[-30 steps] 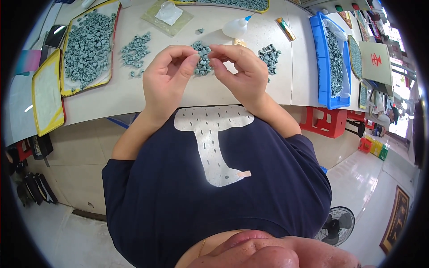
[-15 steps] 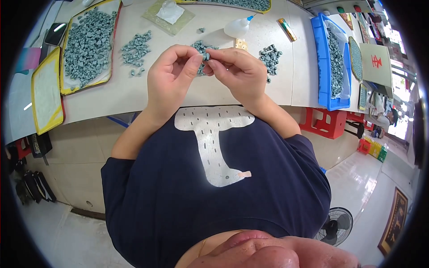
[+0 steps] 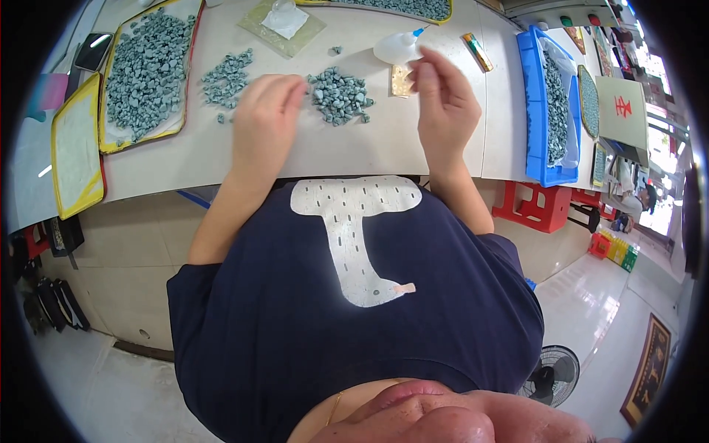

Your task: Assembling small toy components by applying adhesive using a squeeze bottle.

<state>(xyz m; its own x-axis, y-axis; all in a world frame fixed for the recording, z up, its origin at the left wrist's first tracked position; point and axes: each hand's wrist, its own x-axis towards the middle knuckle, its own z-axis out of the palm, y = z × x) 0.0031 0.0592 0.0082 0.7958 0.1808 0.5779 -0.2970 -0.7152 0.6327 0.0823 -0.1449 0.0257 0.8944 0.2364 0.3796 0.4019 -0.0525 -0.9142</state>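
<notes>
My left hand point(image 3: 266, 125) is over the table, between a loose pile of small grey-green stones point(image 3: 225, 77) and a denser middle pile point(image 3: 340, 96). Its fingers are bent downward and smeared by motion, so whether they hold anything is hidden. My right hand point(image 3: 449, 103) is raised beside a small tan patterned pad point(image 3: 401, 81) and a white squeeze bottle point(image 3: 397, 48) with a blue tip. Its thumb and fingertips are drawn together; what is between them, if anything, is too small to make out. The right hand covers the spot where another stone pile lay.
A yellow-rimmed tray point(image 3: 111, 140) of stones lies at left, near an empty yellow-edged tray point(image 3: 76, 151) and a phone point(image 3: 94, 52). A blue bin point(image 3: 541, 173) of stones stands at right. A clear bag point(image 3: 310, 37) and a colourful tube point(image 3: 477, 52) lie farther back.
My hands were together over the middle pile, pinching a small stone. They have parted: the left moved slightly left, the right moved right and up. The middle pile is now uncovered.
</notes>
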